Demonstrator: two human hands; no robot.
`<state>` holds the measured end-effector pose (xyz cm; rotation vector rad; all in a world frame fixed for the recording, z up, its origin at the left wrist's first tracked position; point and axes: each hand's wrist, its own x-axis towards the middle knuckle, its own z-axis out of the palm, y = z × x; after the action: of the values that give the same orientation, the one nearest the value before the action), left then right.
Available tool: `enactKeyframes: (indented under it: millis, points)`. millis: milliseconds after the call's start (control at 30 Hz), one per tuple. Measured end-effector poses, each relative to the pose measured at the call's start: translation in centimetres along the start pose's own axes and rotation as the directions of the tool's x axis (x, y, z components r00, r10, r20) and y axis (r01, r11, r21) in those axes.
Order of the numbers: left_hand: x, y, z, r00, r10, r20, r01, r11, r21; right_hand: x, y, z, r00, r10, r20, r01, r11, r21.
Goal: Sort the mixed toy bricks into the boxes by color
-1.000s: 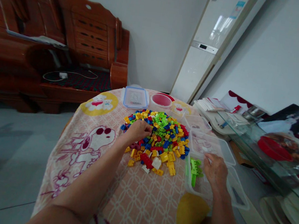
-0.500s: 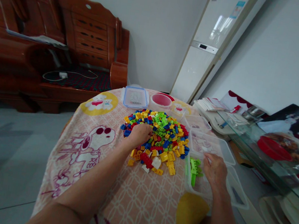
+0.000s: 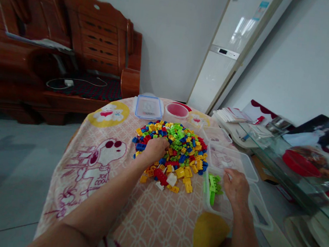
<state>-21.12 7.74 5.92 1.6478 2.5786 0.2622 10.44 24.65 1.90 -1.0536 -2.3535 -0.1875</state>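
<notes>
A heap of toy building bricks (image 3: 183,149) in yellow, green, blue, red and white lies on the round table. My left hand (image 3: 156,150) reaches into its left-middle part, fingers curled down among the bricks. Its fingertips are hidden, so what they pinch does not show. On the right, my right hand (image 3: 236,187) is closed at the far rim of a clear plastic box (image 3: 222,214). Several light green bricks (image 3: 213,187) lie inside that box, at its left side.
Behind the heap stand a clear container with a blue-edged lid (image 3: 149,107) and a pink round tub (image 3: 177,110). More clear plastic boxes (image 3: 247,167) sit beyond my right hand. A glass shelf (image 3: 263,156) holds a red bowl (image 3: 301,163). A wooden bench (image 3: 93,40) is at left.
My left hand has shifted very slightly within the brick heap, its fingers still down. My right hand stays in place at the box.
</notes>
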Motion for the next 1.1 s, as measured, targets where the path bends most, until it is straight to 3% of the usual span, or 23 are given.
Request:
enactKeyframes:
  millis: [300,600,1100]
  points:
    - [0.2,-0.4,0.1,1.000,0.004,-0.013,-0.004,1.000,-0.022,0.0,-0.3,-0.2,1.000,0.012,-0.010,-0.012,1.000,0.014]
    - [-0.5,0.4,-1.1,0.997,-0.068,0.044,0.066,0.997,0.049,0.0,-0.3,-0.2,1.000,0.013,-0.014,-0.012,1.000,0.017]
    - [-0.3,0.4,-0.3,0.999,-0.042,0.026,0.040,0.997,0.063,0.0,-0.3,-0.1,1.000,0.014,-0.004,-0.014,1.000,0.015]
